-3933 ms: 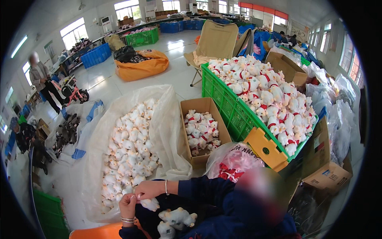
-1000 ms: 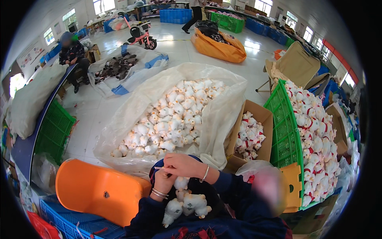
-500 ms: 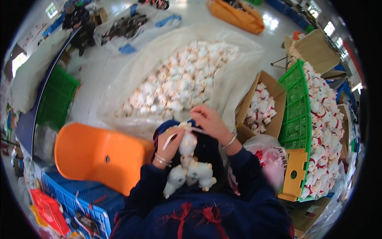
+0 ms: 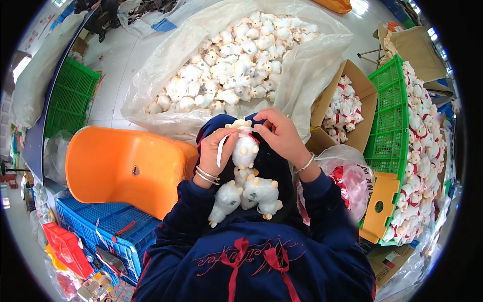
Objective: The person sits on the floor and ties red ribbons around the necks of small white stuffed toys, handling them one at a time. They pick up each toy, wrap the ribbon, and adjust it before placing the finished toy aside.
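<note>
A small white plush toy (image 4: 245,151) lies on my lap with its head end pointing away from me. Across its neck runs a thin white ribbon (image 4: 220,151), one tail hanging down beside the toy. My left hand (image 4: 215,153) is closed on the ribbon at the toy's left side. On the other side, my right hand (image 4: 283,137) pinches the ribbon between thumb and forefinger. A bit of red shows at the neck, just under the right fingers. Closer to my body rest several more white plush toys (image 4: 260,195), touched by neither hand.
Ahead, a clear plastic sheet (image 4: 146,95) holds a large heap of white plush toys (image 4: 236,65). An orange chair (image 4: 110,166) and blue crate (image 4: 113,221) stand left. At right are a cardboard box (image 4: 365,95), a green crate (image 4: 390,121) of red-trimmed toys and a plastic bag (image 4: 352,176).
My view has tipped, so the heap and crates sit higher in the picture. My right hand has come in closer to the toy's neck, and red now shows there.
</note>
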The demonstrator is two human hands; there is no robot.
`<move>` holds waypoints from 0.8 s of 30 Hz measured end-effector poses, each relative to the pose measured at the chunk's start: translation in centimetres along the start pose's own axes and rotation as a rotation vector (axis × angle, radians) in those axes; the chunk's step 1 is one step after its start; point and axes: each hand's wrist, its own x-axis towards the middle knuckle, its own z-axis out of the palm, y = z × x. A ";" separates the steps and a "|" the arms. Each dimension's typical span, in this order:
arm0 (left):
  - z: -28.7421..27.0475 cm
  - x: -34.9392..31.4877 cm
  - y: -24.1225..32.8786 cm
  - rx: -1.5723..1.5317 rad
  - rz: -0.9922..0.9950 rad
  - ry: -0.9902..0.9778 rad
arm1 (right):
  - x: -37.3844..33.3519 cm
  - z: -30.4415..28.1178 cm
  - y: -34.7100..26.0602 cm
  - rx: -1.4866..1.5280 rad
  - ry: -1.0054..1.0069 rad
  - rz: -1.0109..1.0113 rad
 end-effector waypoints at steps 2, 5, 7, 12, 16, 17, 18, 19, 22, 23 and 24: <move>0.0 0.0 0.3 0.000 -0.052 0.009 | 0.1 0.0 -1.4 -0.049 -0.027 -0.002; 0.1 0.0 0.3 -0.008 -0.088 0.021 | 0.3 0.6 -2.0 -0.144 -0.015 -0.119; 0.2 0.1 0.1 -0.010 -0.028 0.041 | 0.6 0.9 -1.9 -0.256 -0.005 -0.226; 0.5 0.1 -0.4 0.017 -0.039 0.092 | 1.1 1.6 -1.5 -0.429 -0.052 -0.325; 0.6 0.3 -0.3 -0.009 -0.104 0.100 | 1.5 2.0 -0.7 -0.360 -0.099 -0.304; 0.6 0.3 -0.2 -0.023 -0.128 0.101 | 1.6 1.9 -0.7 -0.330 -0.124 -0.268; 0.6 0.3 -0.3 -0.046 -0.109 0.101 | 1.6 1.8 -0.6 -0.300 -0.149 -0.232; 0.7 0.3 -0.6 -0.070 -0.089 0.100 | 1.6 1.9 -0.6 -0.303 -0.127 -0.239; 0.6 0.2 -1.1 -0.114 -0.071 0.093 | 1.3 2.0 -1.1 -0.338 -0.099 -0.223; 0.6 0.2 -1.1 -0.125 -0.072 0.089 | 1.1 1.8 -1.8 -0.367 -0.115 -0.193; 0.5 0.2 -1.0 -0.136 -0.107 0.083 | 1.1 1.7 -2.1 -0.394 -0.129 -0.162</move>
